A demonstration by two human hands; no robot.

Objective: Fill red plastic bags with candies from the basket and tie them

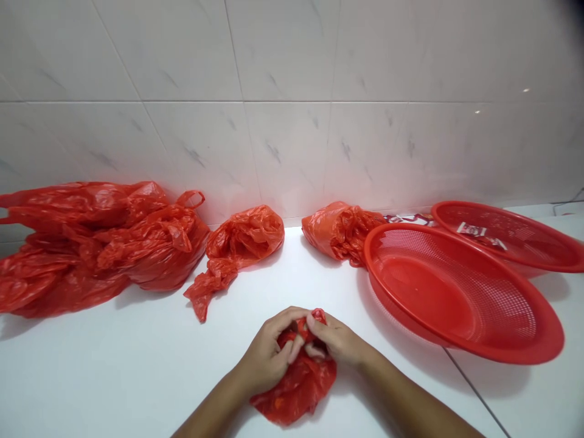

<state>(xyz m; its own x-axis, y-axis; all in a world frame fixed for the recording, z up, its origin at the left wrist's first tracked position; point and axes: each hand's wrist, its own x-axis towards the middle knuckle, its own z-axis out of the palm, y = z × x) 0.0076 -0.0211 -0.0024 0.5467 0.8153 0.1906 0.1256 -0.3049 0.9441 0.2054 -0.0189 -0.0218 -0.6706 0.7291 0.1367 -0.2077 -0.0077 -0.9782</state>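
A small red plastic bag [298,389] lies on the white counter [114,371] right in front of me. My left hand [269,356] and my right hand [335,340] both pinch its crumpled top, fingers closed on the plastic and nearly touching each other. The bag's bulging body rests on the counter below my hands.
A heap of red plastic bags [91,243] sits at the left against the tiled wall. Two more bunched red bags [241,240] [337,231] lie at the back centre. A red mesh basket [542,340] tilts at the right, another red basket [515,243] behind it holding small packets.
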